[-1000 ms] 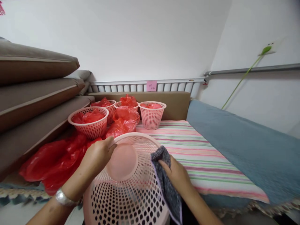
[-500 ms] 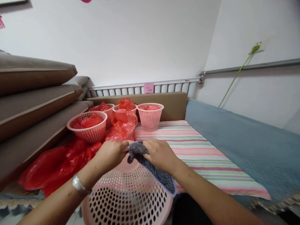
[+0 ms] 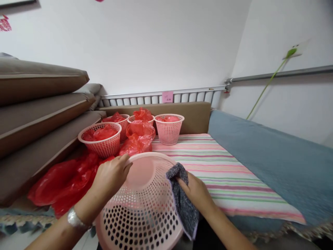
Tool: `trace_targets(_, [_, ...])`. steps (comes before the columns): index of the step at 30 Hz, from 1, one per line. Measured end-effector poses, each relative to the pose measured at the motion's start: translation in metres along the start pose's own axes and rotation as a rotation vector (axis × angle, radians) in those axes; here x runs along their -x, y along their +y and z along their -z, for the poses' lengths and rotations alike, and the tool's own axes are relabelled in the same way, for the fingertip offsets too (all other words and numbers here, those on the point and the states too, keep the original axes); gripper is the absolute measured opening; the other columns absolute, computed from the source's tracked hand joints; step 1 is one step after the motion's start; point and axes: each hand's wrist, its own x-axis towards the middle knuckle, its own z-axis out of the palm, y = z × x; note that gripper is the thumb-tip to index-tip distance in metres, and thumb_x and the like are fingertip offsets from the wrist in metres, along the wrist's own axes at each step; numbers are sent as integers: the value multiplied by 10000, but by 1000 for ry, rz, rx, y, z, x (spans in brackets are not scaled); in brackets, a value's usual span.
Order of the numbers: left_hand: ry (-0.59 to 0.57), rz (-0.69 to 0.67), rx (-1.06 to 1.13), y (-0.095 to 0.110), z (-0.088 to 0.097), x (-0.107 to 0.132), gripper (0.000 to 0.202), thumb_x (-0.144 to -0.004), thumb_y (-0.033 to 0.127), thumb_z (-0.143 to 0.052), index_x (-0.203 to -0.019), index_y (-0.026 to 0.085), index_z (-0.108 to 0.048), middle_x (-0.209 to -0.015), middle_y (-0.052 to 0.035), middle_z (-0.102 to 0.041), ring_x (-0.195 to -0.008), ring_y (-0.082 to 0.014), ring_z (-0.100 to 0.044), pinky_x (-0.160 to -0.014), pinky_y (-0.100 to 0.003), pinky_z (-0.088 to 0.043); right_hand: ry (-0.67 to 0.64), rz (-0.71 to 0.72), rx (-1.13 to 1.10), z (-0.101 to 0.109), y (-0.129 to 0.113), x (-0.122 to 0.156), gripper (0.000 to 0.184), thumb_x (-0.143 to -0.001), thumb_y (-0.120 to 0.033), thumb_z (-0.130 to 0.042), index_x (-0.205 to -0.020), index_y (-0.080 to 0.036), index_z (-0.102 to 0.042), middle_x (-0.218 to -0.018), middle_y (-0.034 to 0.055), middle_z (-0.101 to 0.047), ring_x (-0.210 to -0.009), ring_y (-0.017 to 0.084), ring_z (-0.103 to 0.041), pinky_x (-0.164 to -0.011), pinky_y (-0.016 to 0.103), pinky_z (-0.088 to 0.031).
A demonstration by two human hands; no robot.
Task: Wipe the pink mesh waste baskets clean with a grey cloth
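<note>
A large pink perforated plastic basket (image 3: 145, 211) lies tipped with its opening toward the far side, close in front of me. My left hand (image 3: 110, 177) grips its rim at the upper left, fingers curled over the edge. My right hand (image 3: 196, 192) is closed on a dark grey cloth (image 3: 183, 203) and presses it against the basket's right outer wall. The cloth hangs down past the basket's lower edge. A silver bracelet (image 3: 74, 219) is on my left wrist.
Several small pink baskets (image 3: 169, 130) lined with red plastic bags stand at the back of a striped sheet (image 3: 223, 177). Loose red bags (image 3: 62, 180) lie at the left, below stacked brown cushions (image 3: 39, 104). A blue-grey blanket (image 3: 273, 163) covers the right side.
My right hand has drawn the cloth from the basket's top rim down to its right wall. The basket has tipped, so its inside shows again. My left hand stays on the rim.
</note>
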Motion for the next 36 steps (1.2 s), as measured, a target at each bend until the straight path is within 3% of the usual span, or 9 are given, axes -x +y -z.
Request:
trace_targets(5, [-62,-369,13,24,12,-23,217,-898,326,-401,-859,216,-585,-770,-43,-701,-684,-224,-672,-555,-281,-419,-78,348,272,52,-46,-38,203,-860,-373,-511,-935,-200,-584,-916,48,-658,-865,207,-602,-726,287,-405])
trace_targets(7, [-78,-418,21,30,11,-34,261,-901,344,-394,-816,210,-602,-724,-44,-699,-653,-213,-669,-553,-277,-421,-94,411,344,60,-60,-54,192,-840,-370,-540,-911,-199,-594,-909,48,-662,-849,208,-603,-707,287,-401])
trace_targets(10, [-66,-342,16,23,4,-48,303,-887,414,-405,-842,206,-621,-732,-63,-701,-671,-219,-670,-565,-279,-427,-80,403,326,55,-63,-72,249,-854,-416,-508,-966,-214,-602,-956,47,-664,-887,205,-602,-704,280,-399])
trace_targets(13, [-59,-230,23,1,-4,-55,307,-873,450,-418,-878,207,-606,-774,-74,-704,-714,-221,-666,-605,-285,-434,-40,259,248,37,-45,-71,290,-868,-435,-477,-1035,-224,-586,-998,44,-661,-916,204,-602,-714,275,-401])
trace_targets(17, [-58,-75,105,-23,-11,-47,292,-891,429,-383,-858,208,-571,-797,-69,-705,-753,-220,-669,-639,-278,-432,-44,-22,80,0,-12,-38,325,-893,-415,-411,-1029,-175,-584,-971,90,-666,-914,222,-615,-728,287,-421])
trace_targets(20, [-54,-19,95,-22,-9,-32,309,-900,436,-353,-856,212,-560,-784,-75,-704,-752,-248,-675,-605,-287,-424,-16,-79,-73,-18,6,-10,374,-904,-425,-362,-1080,-166,-567,-1001,108,-660,-953,232,-609,-759,299,-433])
trace_targets(24, [-45,-45,-8,-3,5,-21,318,-900,444,-346,-872,209,-559,-812,-80,-706,-722,-263,-675,-565,-299,-425,-33,-33,-68,-1,5,-7,369,-902,-437,-349,-969,-184,-609,-919,86,-670,-875,231,-617,-733,304,-435])
trace_targets(30, [-86,-350,-55,30,10,-37,221,-877,338,-429,-861,200,-600,-736,-71,-703,-681,-260,-675,-573,-316,-456,-110,292,205,51,-43,-50,276,-865,-433,-476,-985,-225,-613,-961,41,-665,-892,200,-602,-747,278,-403])
trace_targets(36, [-51,-220,-60,2,-3,-56,273,-871,418,-424,-866,205,-595,-778,-97,-706,-724,-277,-674,-587,-318,-451,-77,133,197,28,-30,-55,318,-878,-445,-444,-998,-198,-604,-960,64,-667,-898,215,-612,-720,281,-412])
